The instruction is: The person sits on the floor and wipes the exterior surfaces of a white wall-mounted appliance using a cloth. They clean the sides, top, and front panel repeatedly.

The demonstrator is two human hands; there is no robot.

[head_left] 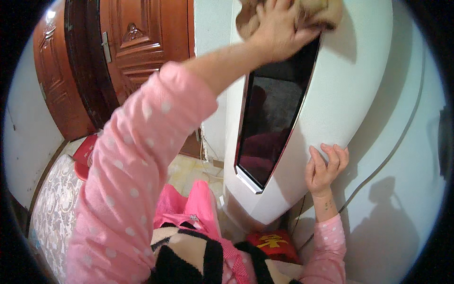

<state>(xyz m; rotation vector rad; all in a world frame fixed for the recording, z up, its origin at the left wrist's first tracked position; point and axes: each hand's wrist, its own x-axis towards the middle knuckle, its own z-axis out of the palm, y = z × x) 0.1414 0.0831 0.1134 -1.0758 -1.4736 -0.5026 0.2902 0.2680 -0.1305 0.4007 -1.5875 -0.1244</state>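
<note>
In the head view a tall white cabinet-like appliance (330,96) with a rounded body stands before me, with a long glossy black panel (276,117) down its front. My left hand (278,32) is at the top, its fingers spread and pressing a crumpled tan cloth (321,10) onto the front above the black panel. Part of the cloth is cut off by the picture's upper edge. Lower down, my right hand (326,167) rests its bent fingertips on the white side of the appliance and holds nothing.
Carved wooden doors (149,32) stand at the left. A patterned padded surface (56,198) lies low at the left, near a red item (85,152). A red piece with yellow writing (275,245) is by the appliance's base. A cable (393,145) runs along the right wall.
</note>
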